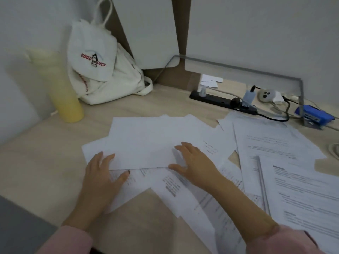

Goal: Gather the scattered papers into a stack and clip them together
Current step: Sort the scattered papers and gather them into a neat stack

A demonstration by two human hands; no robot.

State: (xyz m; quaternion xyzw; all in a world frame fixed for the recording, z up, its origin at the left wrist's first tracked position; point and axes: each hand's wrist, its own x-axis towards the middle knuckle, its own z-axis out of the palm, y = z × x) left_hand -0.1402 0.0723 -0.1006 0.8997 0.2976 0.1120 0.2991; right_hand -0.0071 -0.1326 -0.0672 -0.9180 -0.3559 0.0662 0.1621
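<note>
**Papers Pressed Flat, Ready to Be Pulled Together**

The papers are spread all over the middle and right of the table, and many overlap. Some are blank on top and some are printed. No neat stack has been made yet.

The left hand is laid flat on the near left edge of the big blank sheets. The right hand is laid flat on the same sheets, a little to the right. Both grips are released, with the fingers spread and nothing grasped. The hands seem to be placed this way so the sheets can be held down and slid toward each other.

A long thin pen or pencil is lying on the papers at the right. It may get in the way and should be moved first. A blue stapler is seen at the far right, past the papers; it may be the thing meant for the clipping. No clip can be seen.

A yellow bottle and a white bag are stood at the far left, clear of the papers. A black power strip with cables is laid along the far side, just beside the farthest sheets.
</note>
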